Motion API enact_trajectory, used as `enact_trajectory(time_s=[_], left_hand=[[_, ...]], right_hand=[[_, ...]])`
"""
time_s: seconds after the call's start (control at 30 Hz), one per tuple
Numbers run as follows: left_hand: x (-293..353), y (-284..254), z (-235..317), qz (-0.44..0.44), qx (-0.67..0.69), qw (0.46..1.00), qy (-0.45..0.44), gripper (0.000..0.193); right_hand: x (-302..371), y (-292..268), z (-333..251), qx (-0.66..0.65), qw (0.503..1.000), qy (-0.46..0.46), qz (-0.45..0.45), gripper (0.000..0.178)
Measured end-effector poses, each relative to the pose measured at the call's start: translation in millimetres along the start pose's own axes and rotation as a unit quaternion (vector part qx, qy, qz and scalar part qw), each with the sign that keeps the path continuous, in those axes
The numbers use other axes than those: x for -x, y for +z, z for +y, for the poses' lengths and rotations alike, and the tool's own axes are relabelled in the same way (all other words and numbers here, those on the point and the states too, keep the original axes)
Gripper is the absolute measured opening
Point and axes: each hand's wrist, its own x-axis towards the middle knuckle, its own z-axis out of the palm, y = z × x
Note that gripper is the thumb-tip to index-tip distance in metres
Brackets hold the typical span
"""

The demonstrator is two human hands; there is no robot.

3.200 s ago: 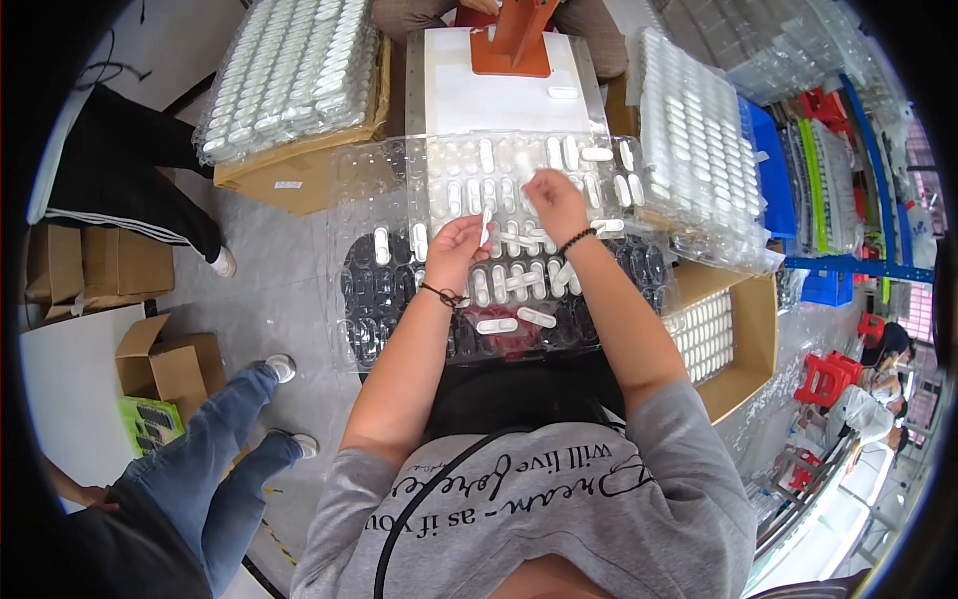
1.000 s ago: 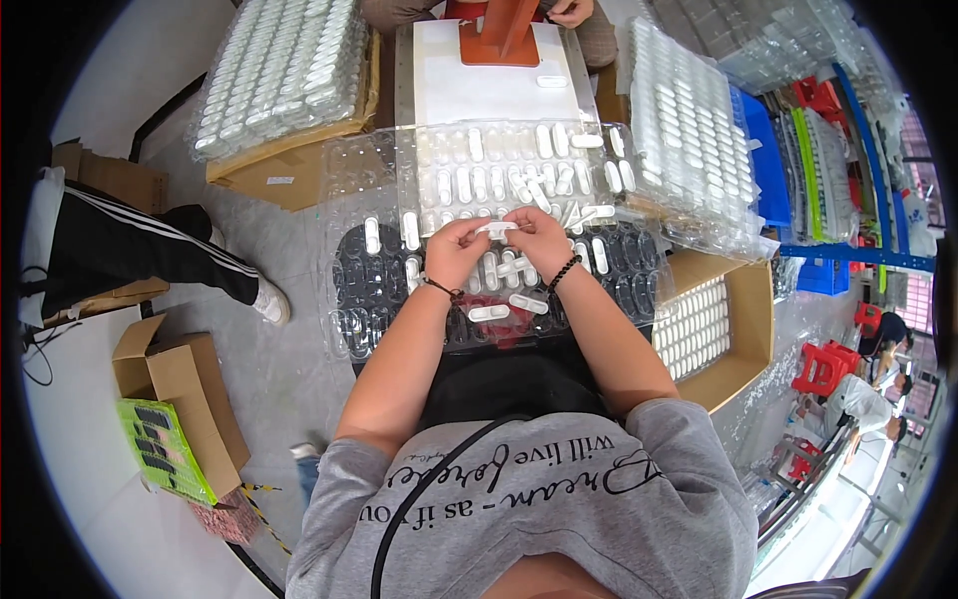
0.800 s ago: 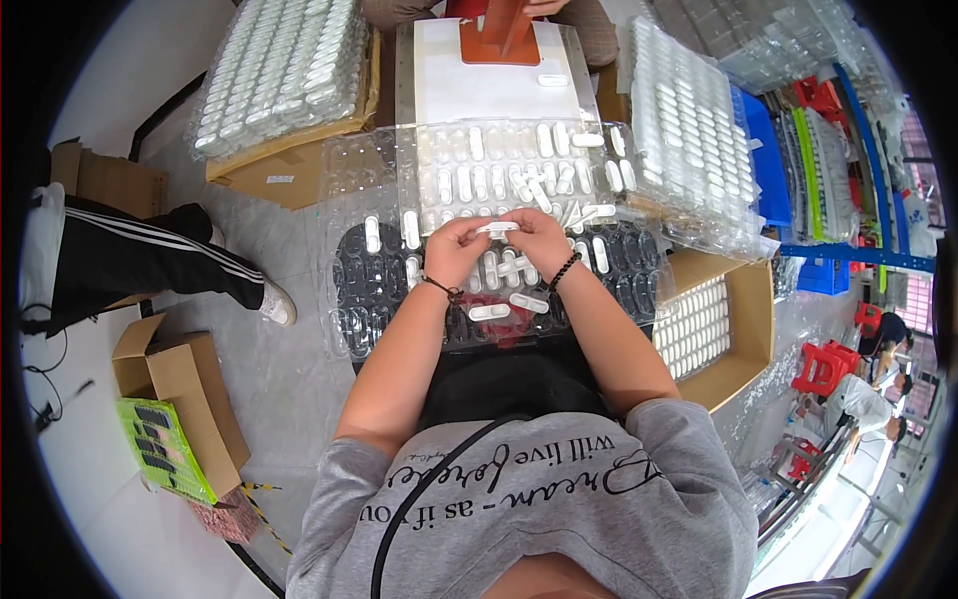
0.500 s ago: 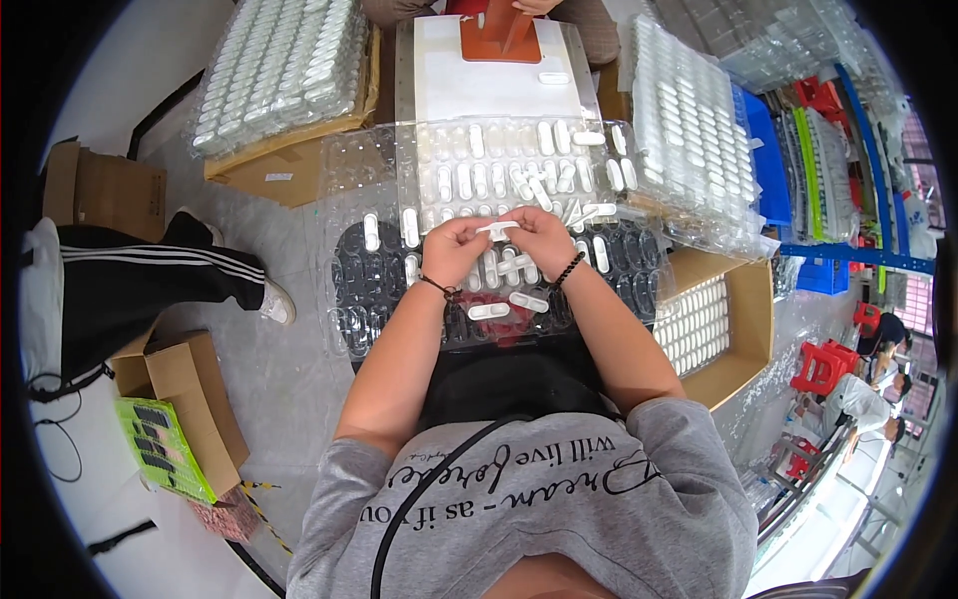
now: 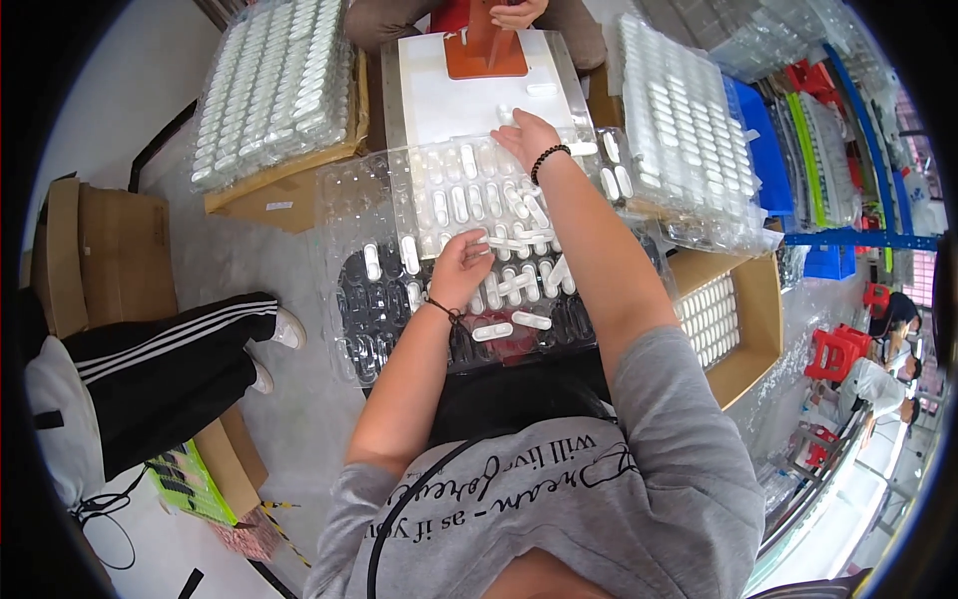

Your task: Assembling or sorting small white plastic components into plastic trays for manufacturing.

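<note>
My right hand (image 5: 529, 142) reaches out over the near edge of the white board, its fingers apart. Just past its fingertips lies a small white oval plastic piece (image 5: 505, 114). Nearer my body, my left hand (image 5: 464, 268) is half curled, fingertips closed on the end of another white oval piece (image 5: 496, 242). More such pieces (image 5: 518, 286) lie loose and crossed in a heap beside it. Under them spreads a clear plastic blister tray (image 5: 339, 215) with oval pockets, several holding white pieces.
Opposite, another person's hand (image 5: 519, 13) rests at an orange-brown stand (image 5: 486, 55) on the white board (image 5: 424, 95). Stacks of filled trays rise at the left (image 5: 274, 90) and right (image 5: 689, 120). A cardboard box (image 5: 763, 329) with white pieces stands at my right. Someone's legs (image 5: 180, 339) are at the left.
My hands have parted from around one white piece. The right has stretched forward to the white board, where a piece now lies by its fingertips; the left stays over the tray.
</note>
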Motion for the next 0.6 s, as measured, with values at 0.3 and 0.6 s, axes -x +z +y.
enact_trajectory(time_s=[0.3, 0.6], left_hand=[[-4, -5, -4, 0.006, -0.021, 1.000, 0.005, 0.037], [-1, -5, 3, -0.008, 0.014, 1.000, -0.013, 0.031]], right_hand=[[27, -64, 6, 0.767, 0.513, -0.385, -0.009, 0.019], [32, -86, 16, 0.656, 0.681, -0.325, 0.008, 0.019]])
